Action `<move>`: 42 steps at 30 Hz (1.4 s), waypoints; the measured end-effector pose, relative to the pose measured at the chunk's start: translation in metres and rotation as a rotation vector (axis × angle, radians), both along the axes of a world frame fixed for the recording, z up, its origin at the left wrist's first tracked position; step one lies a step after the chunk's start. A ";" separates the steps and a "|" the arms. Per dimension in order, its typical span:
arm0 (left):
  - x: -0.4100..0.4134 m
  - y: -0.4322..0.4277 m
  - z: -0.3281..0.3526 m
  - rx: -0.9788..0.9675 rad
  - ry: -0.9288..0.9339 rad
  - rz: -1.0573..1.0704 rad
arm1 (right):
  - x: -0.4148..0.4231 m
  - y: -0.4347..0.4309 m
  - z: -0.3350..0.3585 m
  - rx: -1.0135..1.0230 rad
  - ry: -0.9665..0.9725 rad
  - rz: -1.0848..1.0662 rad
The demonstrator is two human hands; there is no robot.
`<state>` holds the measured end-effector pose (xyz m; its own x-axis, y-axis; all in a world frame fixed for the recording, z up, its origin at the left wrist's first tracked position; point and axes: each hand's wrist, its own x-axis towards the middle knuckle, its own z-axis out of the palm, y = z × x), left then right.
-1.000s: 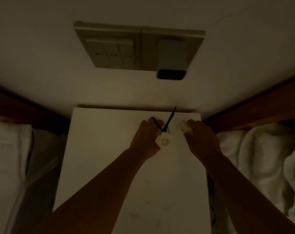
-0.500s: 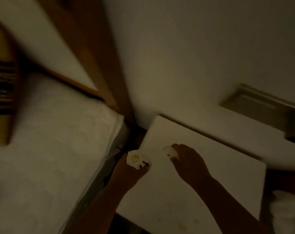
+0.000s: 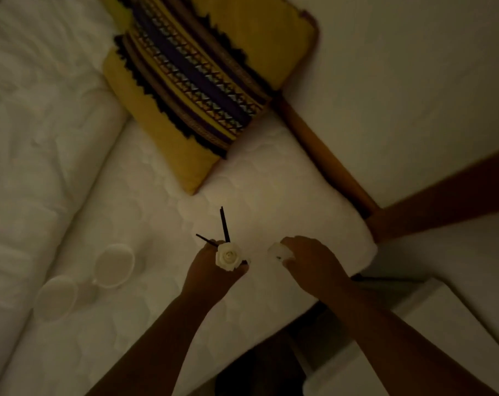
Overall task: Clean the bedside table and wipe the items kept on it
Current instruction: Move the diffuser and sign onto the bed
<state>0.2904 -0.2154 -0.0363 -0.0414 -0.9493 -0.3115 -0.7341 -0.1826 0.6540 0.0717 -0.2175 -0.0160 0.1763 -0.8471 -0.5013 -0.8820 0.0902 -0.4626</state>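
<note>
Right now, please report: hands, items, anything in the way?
Left grip holds white rose with dark sticks, over mattress. Right grip pinches small white piece. Two cups on mattress, far left.

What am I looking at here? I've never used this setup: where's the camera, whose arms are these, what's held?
No machine here: these are a person's two bare hands, filmed by one wide-angle camera worn on the head, looking forward and down. The left hand holds a white rose-shaped ornament together with dark sticks. The right hand holds a small pale object, too dim to identify. Both are over the white mattress, where two white round items lie. A yellow patterned cushion lies further up; the bedside table is at lower right.
</note>
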 end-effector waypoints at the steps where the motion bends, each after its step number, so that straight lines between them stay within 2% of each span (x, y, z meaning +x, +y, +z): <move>1: 0.010 -0.007 -0.004 -0.006 -0.002 0.014 | 0.012 -0.014 -0.003 -0.013 0.009 0.042; 5: 0.044 -0.032 -0.012 -0.094 0.039 0.081 | 0.048 -0.062 -0.010 -0.062 0.073 0.214; 11: 0.080 -0.050 -0.019 -0.204 0.071 0.210 | 0.092 -0.114 -0.015 -0.178 0.108 0.340; 14: 0.093 -0.050 -0.028 -0.232 -0.006 0.187 | 0.112 -0.128 -0.021 -0.208 0.140 0.428; 18: 0.103 -0.045 -0.043 -0.188 -0.081 0.156 | 0.123 -0.133 -0.034 -0.171 0.199 0.545; 24: 0.104 -0.043 -0.049 -0.126 0.001 0.210 | 0.122 -0.130 -0.046 -0.180 0.269 0.597; 27: 0.104 -0.043 -0.047 -0.094 0.089 0.269 | 0.123 -0.129 -0.047 -0.203 0.294 0.593; 30: 0.103 -0.035 -0.049 -0.095 0.044 0.274 | 0.123 -0.127 -0.045 -0.221 0.318 0.581; 34: 0.098 -0.015 -0.041 0.095 0.111 0.468 | 0.118 -0.115 -0.033 -0.244 0.331 0.481; 36: 0.094 -0.008 -0.038 0.088 0.036 0.404 | 0.112 -0.104 -0.019 -0.255 0.312 0.396; 38: 0.091 0.002 -0.027 0.183 -0.049 0.371 | 0.106 -0.090 -0.003 -0.249 0.278 0.295; 40: 0.088 0.016 -0.010 0.287 -0.095 0.360 | 0.100 -0.073 0.016 -0.192 0.230 0.188; 42: 0.084 0.032 0.012 0.303 -0.149 0.288 | 0.092 -0.052 0.038 -0.124 0.186 0.117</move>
